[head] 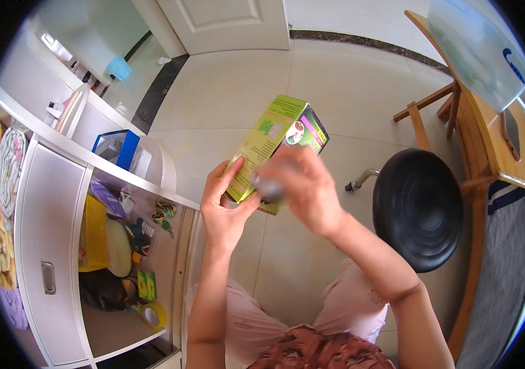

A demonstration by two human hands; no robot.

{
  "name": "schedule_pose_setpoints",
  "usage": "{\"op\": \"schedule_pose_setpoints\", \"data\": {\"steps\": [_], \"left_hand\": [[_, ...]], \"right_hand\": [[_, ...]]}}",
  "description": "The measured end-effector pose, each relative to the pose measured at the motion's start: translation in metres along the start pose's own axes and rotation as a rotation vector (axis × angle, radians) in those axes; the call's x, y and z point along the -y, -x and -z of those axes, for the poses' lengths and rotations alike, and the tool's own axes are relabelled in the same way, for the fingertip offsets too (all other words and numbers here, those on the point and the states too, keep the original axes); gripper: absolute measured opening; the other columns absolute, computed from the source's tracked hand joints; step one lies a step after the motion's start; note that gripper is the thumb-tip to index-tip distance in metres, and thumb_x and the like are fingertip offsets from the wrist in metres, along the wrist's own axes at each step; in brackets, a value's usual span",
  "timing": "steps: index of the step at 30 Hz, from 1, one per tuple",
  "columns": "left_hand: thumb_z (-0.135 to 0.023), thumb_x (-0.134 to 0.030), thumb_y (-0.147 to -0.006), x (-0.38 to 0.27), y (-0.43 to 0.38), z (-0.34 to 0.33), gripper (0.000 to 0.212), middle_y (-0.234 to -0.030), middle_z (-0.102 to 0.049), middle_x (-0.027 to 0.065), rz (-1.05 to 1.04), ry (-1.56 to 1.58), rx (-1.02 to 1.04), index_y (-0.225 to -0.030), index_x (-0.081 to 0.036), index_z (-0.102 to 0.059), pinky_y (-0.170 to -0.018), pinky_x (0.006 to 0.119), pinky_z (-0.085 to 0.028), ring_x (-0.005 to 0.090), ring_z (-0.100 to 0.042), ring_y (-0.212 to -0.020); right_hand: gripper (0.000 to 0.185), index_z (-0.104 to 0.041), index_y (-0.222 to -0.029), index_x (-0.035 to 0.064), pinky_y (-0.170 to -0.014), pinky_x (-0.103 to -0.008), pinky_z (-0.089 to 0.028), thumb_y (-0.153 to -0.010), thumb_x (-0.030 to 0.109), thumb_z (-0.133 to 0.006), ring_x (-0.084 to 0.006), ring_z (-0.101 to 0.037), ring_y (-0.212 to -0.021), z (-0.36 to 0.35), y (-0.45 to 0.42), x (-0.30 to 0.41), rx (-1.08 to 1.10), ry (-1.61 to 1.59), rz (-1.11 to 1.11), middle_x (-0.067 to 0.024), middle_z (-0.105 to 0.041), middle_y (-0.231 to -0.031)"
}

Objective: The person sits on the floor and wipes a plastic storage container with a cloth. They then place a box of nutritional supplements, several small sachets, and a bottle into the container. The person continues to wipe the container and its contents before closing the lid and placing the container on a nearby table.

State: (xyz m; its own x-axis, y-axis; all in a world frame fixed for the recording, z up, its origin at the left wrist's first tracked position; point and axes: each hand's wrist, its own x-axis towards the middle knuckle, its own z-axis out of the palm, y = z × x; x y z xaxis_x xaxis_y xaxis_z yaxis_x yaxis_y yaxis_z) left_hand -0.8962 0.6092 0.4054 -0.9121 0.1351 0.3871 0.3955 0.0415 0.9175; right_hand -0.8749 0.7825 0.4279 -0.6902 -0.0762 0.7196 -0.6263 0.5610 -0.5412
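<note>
A green printed cardboard box [267,133] is tilted in front of me, above the tiled floor. My left hand [228,198] grips its lower left end, the thumb on the face that bears writing. My right hand [306,187] is at the lower right part of the box, blurred at the fingers. Between those fingers is a greyish, shiny small object [269,184], too blurred to name. Whether it touches the box I cannot tell.
A round black stool [419,210] stands at the right beside a wooden desk [488,133]. At the left, a white cabinet [50,193] holds a yellow plastic basket [94,235], yellow tape [161,315] and folded bedding. A door [225,23] is at the top.
</note>
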Motion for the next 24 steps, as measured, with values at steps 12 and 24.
{"op": "schedule_pose_setpoints", "data": {"steps": [12, 24], "left_hand": [[-0.065, -0.019, -0.088, 0.017, 0.002, -0.009, 0.046, -0.121, -0.058, 0.0093, 0.237, 0.238, -0.129, -0.128, 0.001, -0.052, -0.093, 0.028, -0.044, 0.0145, -0.055, -0.109], [-0.057, -0.041, -0.091, 0.021, -0.006, 0.01, 0.053, -0.127, -0.052, 0.0081, 0.737, 0.786, -0.005, -0.13, -0.008, -0.045, -0.093, 0.037, -0.048, 0.0209, -0.053, -0.112]], "right_hand": [[0.04, -0.065, -0.097, 0.0085, -0.077, -0.0378, -0.05, -0.06, -0.006, -0.061, -0.0298, -0.056, -0.095, -0.005, -0.007, -0.018, -0.095, -0.034, -0.07, -0.0088, -0.055, -0.1], [0.042, -0.067, -0.101, 0.0123, -0.075, -0.0354, -0.051, -0.066, -0.012, -0.064, -0.0285, -0.058, -0.093, 0.02, -0.047, -0.039, -0.351, -0.06, -0.276, -0.0094, -0.056, -0.101]]}}
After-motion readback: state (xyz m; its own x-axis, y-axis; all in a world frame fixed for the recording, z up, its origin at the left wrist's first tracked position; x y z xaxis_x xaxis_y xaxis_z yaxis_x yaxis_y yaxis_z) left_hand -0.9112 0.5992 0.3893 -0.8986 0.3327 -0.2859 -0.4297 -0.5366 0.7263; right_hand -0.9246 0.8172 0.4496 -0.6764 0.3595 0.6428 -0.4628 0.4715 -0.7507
